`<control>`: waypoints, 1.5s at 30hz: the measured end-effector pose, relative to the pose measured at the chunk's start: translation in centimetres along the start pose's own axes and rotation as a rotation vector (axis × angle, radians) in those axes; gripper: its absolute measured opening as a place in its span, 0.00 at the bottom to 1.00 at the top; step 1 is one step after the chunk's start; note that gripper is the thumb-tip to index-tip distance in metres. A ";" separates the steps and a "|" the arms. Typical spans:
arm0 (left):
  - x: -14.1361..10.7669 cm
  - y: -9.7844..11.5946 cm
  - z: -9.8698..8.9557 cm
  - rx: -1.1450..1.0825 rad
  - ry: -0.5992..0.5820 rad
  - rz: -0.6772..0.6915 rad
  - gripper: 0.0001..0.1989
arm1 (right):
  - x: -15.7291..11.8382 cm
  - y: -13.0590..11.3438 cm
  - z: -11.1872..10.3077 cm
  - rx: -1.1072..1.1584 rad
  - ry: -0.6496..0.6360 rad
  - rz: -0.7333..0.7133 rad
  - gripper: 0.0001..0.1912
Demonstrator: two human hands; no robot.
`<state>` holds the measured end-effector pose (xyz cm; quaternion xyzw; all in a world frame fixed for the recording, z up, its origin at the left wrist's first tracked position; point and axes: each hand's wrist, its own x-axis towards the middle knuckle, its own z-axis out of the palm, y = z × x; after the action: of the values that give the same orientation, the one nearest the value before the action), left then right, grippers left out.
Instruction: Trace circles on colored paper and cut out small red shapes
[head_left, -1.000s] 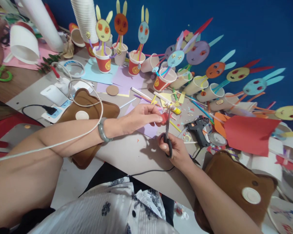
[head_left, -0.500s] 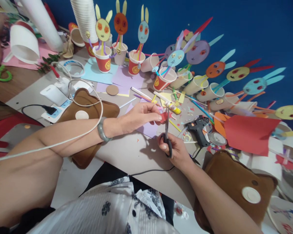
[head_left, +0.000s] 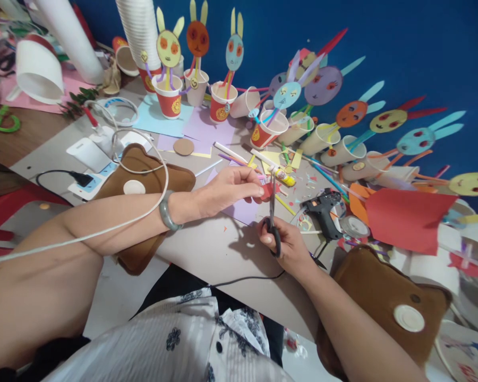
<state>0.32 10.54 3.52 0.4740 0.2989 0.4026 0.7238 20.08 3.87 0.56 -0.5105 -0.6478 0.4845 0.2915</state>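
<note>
Between thumb and fingertips, my left hand (head_left: 237, 190) pinches a small piece of red paper (head_left: 267, 191) above the middle of the table. My right hand (head_left: 286, 245) has its fingers in the handles of black-handled scissors (head_left: 274, 233), whose blades point up and away from me and meet the right side of the red paper. A yellow glue stick (head_left: 283, 176) lies just beyond the paper. Purple paper (head_left: 241, 211) is on the table under my left hand.
Paper cups with rabbit-faced figures (head_left: 169, 95) line the blue wall. A black glue gun (head_left: 324, 212) and red sheet (head_left: 410, 218) sit right. Brown cushions (head_left: 382, 302) flank my arms. A white cable (head_left: 115, 232) crosses my left forearm. Part of another person shows far left.
My hands, the red paper and the scissors hold almost the same place. At the far left edge, the other person's hand has moved back toward the frame's edge.
</note>
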 end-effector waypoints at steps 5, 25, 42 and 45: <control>0.0 0.0 -0.2 0.031 -0.010 0.016 0.06 | 0.0 0.0 0.0 0.016 0.000 0.005 0.32; -0.2 0.2 -0.4 0.072 -0.003 0.046 0.05 | -0.1 0.2 -0.1 0.013 -0.007 0.006 0.31; 0.0 0.0 -0.6 0.097 0.010 0.088 0.05 | 0.0 0.1 -0.2 0.016 -0.031 0.017 0.31; 0.0 0.0 -0.6 0.097 0.017 0.087 0.06 | 0.0 0.1 -0.1 0.047 -0.043 0.030 0.31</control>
<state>-0.17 10.82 3.31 0.5175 0.3032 0.4225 0.6795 20.23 3.89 0.51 -0.5026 -0.6346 0.5147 0.2823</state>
